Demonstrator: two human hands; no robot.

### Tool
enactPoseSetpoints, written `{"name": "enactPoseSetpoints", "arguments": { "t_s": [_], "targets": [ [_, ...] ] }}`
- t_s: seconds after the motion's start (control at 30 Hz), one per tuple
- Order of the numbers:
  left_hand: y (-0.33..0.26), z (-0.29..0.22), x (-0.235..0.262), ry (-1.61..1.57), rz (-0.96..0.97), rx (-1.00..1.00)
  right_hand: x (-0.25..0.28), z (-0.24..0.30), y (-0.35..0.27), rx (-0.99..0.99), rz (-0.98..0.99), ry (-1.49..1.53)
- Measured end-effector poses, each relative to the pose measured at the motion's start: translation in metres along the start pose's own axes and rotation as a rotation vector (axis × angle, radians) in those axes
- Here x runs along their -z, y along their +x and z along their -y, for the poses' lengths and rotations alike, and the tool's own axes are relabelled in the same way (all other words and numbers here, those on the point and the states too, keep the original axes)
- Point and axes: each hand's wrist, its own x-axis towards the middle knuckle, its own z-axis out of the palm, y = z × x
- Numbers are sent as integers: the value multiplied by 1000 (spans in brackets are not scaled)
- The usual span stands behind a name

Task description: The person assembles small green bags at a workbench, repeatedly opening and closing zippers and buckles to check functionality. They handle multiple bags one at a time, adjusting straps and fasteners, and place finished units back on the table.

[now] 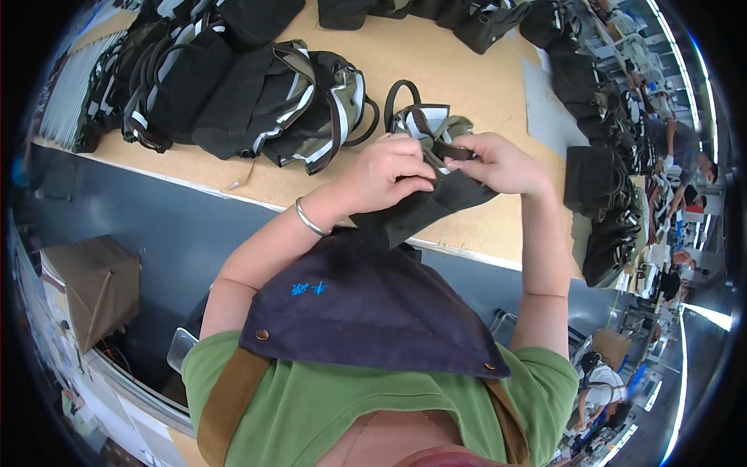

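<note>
A dark fabric bag [424, 208] lies at the front edge of the tan work table [475, 78], its black loop handle [402, 93] standing up at the far side. My left hand [389, 173] is closed, thumb and fingers pinching the bag near its opening. Opposite it, my right hand [498, 162] grips a short dark brown strap [453, 152] between thumb and fingers. The hands are close together over the bag's upper part. Pale lining shows at the opening, while my fingers hide the exact spot where the left one grips.
Several similar dark bags [233, 101] are heaped at the left of the table. More bags line the far edge [486, 27] and the right side [595, 183]. A grey sheet [548, 101] lies at the right. A brown box [93, 288] stands lower left; people [599, 389] work beyond, at right.
</note>
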Motion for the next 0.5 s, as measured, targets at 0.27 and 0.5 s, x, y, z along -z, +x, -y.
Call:
{"name": "enactPoseSetpoints", "arguments": {
  "t_s": [0.27,0.5],
  "targets": [
    [-19,0,2,-97,67,173,-22,-10,18,-120,-55,-191],
    [-6,-13,15,144,140,152,-10,6,7,-5,60,-33]
  ]
}}
